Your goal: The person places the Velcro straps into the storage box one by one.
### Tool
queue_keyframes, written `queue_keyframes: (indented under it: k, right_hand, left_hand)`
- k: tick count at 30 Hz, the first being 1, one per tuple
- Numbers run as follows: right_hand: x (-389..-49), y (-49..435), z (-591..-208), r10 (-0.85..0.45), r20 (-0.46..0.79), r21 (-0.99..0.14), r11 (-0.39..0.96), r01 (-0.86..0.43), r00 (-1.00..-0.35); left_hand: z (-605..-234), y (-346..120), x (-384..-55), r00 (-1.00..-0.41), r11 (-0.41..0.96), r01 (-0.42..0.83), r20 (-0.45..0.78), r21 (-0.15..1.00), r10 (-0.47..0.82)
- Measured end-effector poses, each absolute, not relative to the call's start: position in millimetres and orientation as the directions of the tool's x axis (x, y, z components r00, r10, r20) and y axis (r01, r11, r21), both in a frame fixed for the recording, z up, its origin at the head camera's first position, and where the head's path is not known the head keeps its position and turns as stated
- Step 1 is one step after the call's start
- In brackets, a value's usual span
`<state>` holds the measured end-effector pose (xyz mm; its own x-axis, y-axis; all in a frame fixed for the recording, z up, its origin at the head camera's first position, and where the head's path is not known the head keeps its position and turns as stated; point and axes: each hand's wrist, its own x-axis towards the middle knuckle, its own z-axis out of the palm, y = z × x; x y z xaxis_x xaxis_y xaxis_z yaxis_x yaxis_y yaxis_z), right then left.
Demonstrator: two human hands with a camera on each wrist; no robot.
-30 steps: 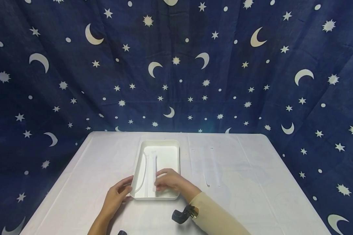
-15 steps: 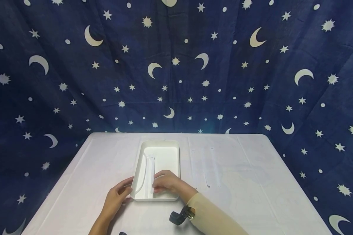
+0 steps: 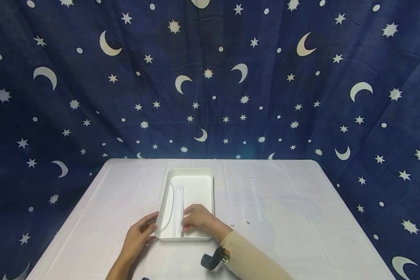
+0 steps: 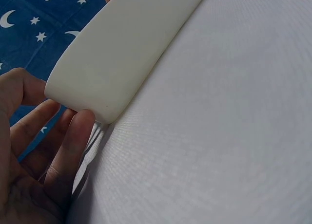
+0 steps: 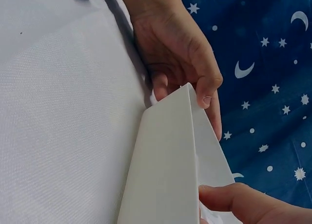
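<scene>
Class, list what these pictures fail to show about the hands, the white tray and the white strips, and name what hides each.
1. Right hand fingertips: head view, hidden under the hand's own back; whether they pinch a strip in the tray is unclear.
2. Strips in tray: near ends covered by that hand.
3. Strips on table: white on white, too faint to count.
4. Left hand: the left wrist view cuts it off at the frame edge.
5. Tray inside: both wrist views show outer walls only.

I see a white tablecloth (image 3: 294, 233) and a navy star-and-moon backdrop (image 3: 91, 97) hanging behind it.
</scene>
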<state>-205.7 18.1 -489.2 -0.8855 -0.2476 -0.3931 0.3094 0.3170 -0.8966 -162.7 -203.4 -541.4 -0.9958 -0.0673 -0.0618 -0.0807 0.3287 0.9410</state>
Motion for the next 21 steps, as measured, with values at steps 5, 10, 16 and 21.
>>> queue_keyframes:
  k: [5,10,16,21]
  right_hand:
    - [-204,16,-489,-0.222,-0.368,-0.885,0.381,0.267,-0.903]
    - [-204,12,-490,-0.213,-0.318,-0.863,0.469,0.188,-0.924]
    - [-204,8,-494,-0.192,-0.282,-0.825,0.549,0.135,-0.940]
    - [-204,6,-496,-0.186,-0.279,-0.803,0.583,0.122,-0.942]
  left_hand:
    - [-542,-204,-163,-0.996,0.331,-0.074,-0.055,0.941,-0.066]
    - [-540,-203,-162,-0.997,0.326,-0.063,-0.044,0.943,-0.064]
    - [-540,-202,-162,-0.997,0.318,-0.066,-0.046,0.946,-0.069]
    - [-541,-203,-162,-0.997,0.304,-0.069,-0.051,0.950,-0.064]
